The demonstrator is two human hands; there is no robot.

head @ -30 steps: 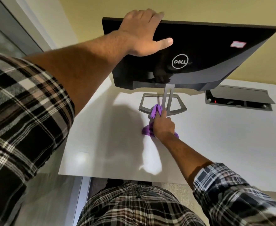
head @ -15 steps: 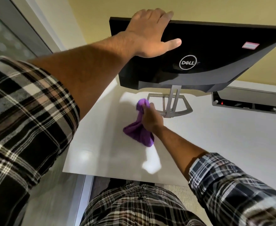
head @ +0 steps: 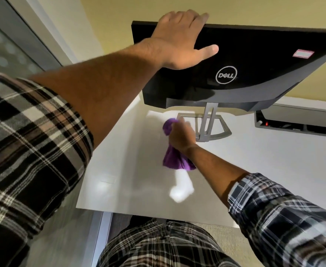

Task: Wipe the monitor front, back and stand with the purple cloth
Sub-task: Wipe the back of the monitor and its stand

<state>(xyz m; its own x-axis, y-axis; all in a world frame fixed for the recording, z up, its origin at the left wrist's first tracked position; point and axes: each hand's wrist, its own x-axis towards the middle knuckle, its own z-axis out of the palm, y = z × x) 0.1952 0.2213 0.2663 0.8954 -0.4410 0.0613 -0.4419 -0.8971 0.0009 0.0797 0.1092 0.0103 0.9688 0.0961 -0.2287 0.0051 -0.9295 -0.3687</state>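
Note:
The black Dell monitor shows its glossy back, standing on a grey stand with an open frame base. My left hand grips the monitor's top edge near its left corner, fingers hooked over the top and thumb lying on the back panel. My right hand holds the bunched purple cloth just left of the stand's base, blurred by motion. One end of the cloth sticks up past my fingers and the rest hangs below my wrist. The screen side is hidden.
The monitor stands on a white table against a yellow wall. A grey recessed cable box with its lid up sits right of the stand. A frosted glass partition runs along the left. The table's front edge is near my waist.
My right hand has left the stand's neck and moved left and slightly up with the cloth, which now hangs looser. My left hand has stayed on the monitor's top edge.

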